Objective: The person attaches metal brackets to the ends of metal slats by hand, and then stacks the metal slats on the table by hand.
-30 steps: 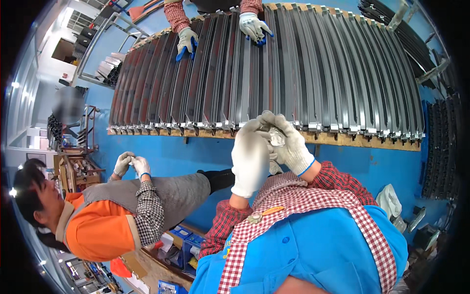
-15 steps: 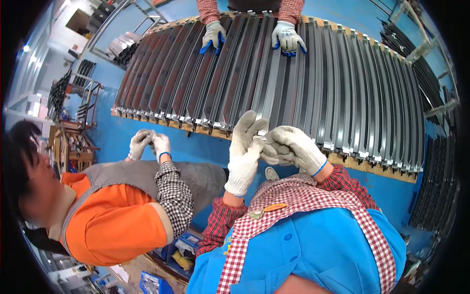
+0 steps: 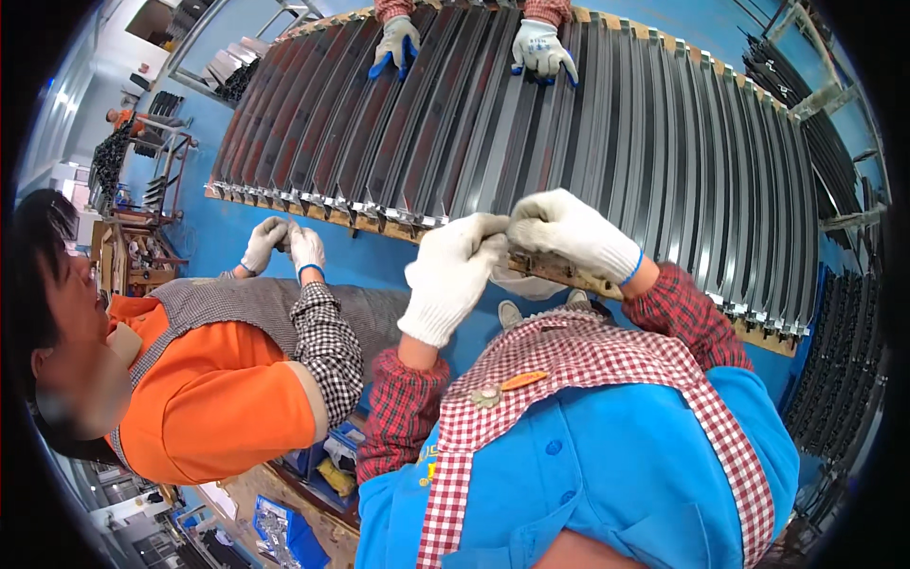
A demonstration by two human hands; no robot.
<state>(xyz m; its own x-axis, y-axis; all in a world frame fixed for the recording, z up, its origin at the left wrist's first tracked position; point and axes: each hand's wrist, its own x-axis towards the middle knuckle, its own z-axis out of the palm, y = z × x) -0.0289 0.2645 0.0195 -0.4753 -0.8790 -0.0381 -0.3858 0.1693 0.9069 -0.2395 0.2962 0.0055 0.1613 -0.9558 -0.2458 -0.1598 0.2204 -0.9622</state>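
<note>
Long dark metal profiles (image 3: 654, 171) lie side by side, with small silver pieces at their near ends. In front of those ends my left hand (image 3: 447, 277), in a white knit glove, is closed with thumb and fingers pinched. Its fingertips meet those of my right hand (image 3: 573, 233), gloved alike and also closed, its fingers curled inward. Whatever the two hands pinch is hidden by the gloves. Across the profiles, another person's gloved left hand (image 3: 544, 51) and gloved right hand (image 3: 395, 47) rest on their far part.
To my left stands a co-worker (image 3: 227, 398) in orange with gloved hands (image 3: 284, 248) together. A wooden support edge (image 3: 398, 229) runs under the profiles' near ends. Behind my left elbow sits a blue bin (image 3: 289, 536) of small metal parts. Dark profiles (image 3: 839, 360) are stacked at right.
My hands have come closer together, fingertips meeting, and the left fingers have folded down from upright. A small silver piece seen between them before is now hidden. The view has shifted slightly.
</note>
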